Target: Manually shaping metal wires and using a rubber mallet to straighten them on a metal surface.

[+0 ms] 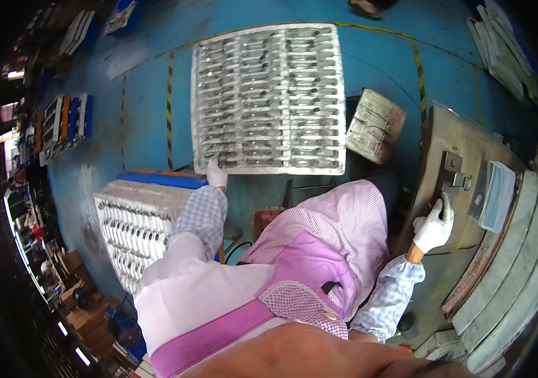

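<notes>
A white foam tray (269, 170) holds rows of small metal parts in its slots. My left hand (217, 174), in a white glove, reaches to its near left corner. The fingertips touch the end of the lowest row, and whether they grip a part is too small to tell. On the right, my white-gloved right hand (434, 228) hovers at the worn bench (436, 151). Its fingers stretch forward, apart, towards a small metal fixture (454, 171) with a block and a clamp-like piece. I make out nothing held in it.
A second foam tray (133, 196) of parts stands near left, by a blue-edged crate (162, 179). A worn taped box (376, 126) sits between tray and bench. A clear plastic bin (494, 196) and curved grey panels (502, 252) lie at the right. Yellow-black tape (170, 113) marks the blue floor.
</notes>
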The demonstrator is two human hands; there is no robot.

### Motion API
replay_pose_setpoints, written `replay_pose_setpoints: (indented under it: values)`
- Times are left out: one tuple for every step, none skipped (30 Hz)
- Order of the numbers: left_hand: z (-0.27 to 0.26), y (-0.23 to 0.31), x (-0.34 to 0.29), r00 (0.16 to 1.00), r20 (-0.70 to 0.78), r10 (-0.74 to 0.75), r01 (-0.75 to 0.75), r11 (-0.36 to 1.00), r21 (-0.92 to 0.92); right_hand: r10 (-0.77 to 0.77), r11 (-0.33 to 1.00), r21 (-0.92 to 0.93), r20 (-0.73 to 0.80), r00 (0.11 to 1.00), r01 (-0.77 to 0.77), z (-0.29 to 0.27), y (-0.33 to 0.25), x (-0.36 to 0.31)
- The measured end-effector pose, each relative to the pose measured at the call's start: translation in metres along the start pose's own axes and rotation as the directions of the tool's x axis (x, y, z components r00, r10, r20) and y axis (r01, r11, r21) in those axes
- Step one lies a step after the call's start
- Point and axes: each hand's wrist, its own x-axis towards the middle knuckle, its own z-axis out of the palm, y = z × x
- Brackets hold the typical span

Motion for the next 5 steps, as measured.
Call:
replay_pose_setpoints:
  values:
    - [-0.002,-0.001,-0.005,0.999,-0.027,-0.035,0.036,0.999,0.015,-0.013,1.0,-0.021,0.006,1.0,0.013,0.001,0.001,0.0]
    - [-0.004,-0.004,-0.009,0.996,-0.025,-0.091,0.09,0.996,-0.01,-0.015,0.998,-0.057,0.028,1.0,0.016,0.002,0.005,0.0]
    - [-0.006,-0.007,-0.011,0.995,-0.03,-0.093,0.093,0.996,-0.011,-0.018,0.998,-0.052,0.028,0.999,0.02,0.001,0.009,-0.003]
    - [-0.008,-0.009,-0.011,0.999,-0.004,-0.051,0.051,0.999,0.013,-0.147,0.983,-0.104,0.022,0.989,0.148,-0.001,0.014,-0.005]
    - [-0.007,-0.012,-0.01,1.0,0.021,-0.011,0.01,0.999,0.037,-0.274,0.949,-0.153,0.023,0.961,0.274,-0.002,0.016,-0.008]
